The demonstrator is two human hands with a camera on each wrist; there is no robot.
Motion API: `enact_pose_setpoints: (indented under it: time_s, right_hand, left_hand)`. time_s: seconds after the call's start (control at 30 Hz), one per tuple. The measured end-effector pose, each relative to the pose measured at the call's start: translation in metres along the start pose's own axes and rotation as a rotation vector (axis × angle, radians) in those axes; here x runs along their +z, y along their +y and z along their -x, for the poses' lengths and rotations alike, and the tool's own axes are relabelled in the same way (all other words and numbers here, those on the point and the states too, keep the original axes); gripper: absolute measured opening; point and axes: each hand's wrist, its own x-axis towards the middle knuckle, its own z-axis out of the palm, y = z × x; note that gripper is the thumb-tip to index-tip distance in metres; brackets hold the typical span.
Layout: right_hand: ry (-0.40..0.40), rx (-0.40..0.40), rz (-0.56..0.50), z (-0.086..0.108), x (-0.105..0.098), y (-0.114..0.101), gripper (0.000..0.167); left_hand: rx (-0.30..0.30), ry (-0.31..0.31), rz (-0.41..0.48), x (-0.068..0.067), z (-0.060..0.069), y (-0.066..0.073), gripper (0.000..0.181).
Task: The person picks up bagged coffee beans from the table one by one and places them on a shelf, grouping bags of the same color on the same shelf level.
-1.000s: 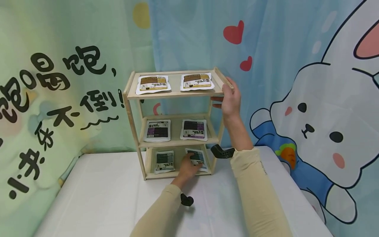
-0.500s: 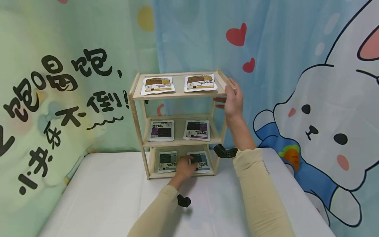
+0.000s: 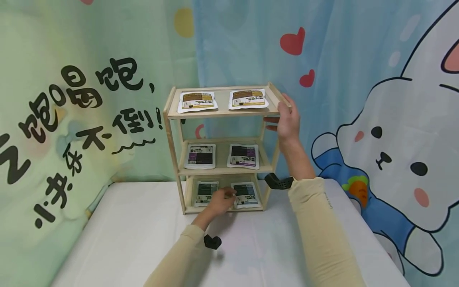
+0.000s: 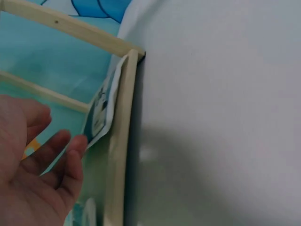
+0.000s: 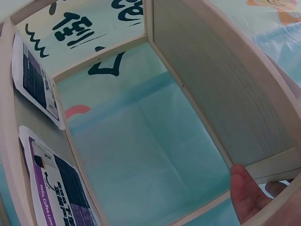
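A three-tier wooden rack [image 3: 221,171] stands on the table. At its top right end my right hand [image 3: 289,123] grips the side; in the right wrist view the thumb [image 5: 245,193] presses the top board's underside. My left hand [image 3: 218,202] is at the bottom tier, in front of the gap between a left green-labelled packet [image 3: 204,194] and a right one [image 3: 247,194]. Its fingers are loosely bent and hold nothing. In the left wrist view, fingertips [image 4: 79,141] lie close to the right packet's [image 4: 104,106] corner; I cannot tell whether they touch.
Two purple-labelled packets [image 3: 243,156] lie on the middle tier and two brown-and-yellow ones [image 3: 248,99] on the top. A white cloth covers the table [image 3: 125,235]. A printed curtain [image 3: 236,48] hangs behind.
My left hand has let go of the right green-labelled packet and drawn back to the left. The right hand keeps its grip on the rack. The head view has shifted slightly.
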Motion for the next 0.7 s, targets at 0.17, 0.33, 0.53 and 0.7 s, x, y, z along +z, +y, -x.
enact_pose_setpoints:
  time_s: [0.17, 0.33, 0.53, 0.7]
  right_hand:
    - [-0.018, -0.005, -0.006, -0.001, -0.006, 0.002, 0.052]
    - [-0.025, -0.018, -0.006, -0.001, -0.011, 0.005, 0.054]
    - [-0.057, -0.077, 0.042, -0.002, -0.017, 0.007, 0.056]
    - [-0.114, -0.177, 0.081, -0.004, -0.025, 0.016, 0.059]
  left_hand:
    - [0.043, -0.106, -0.054, -0.016, 0.011, -0.001, 0.026]
    - [0.066, -0.239, -0.139, -0.036, 0.027, 0.002, 0.025]
    - [0.077, -0.387, -0.227, -0.059, 0.05, 0.007, 0.024]
    - [0.06, -0.418, -0.27, -0.088, 0.077, 0.005, 0.024]
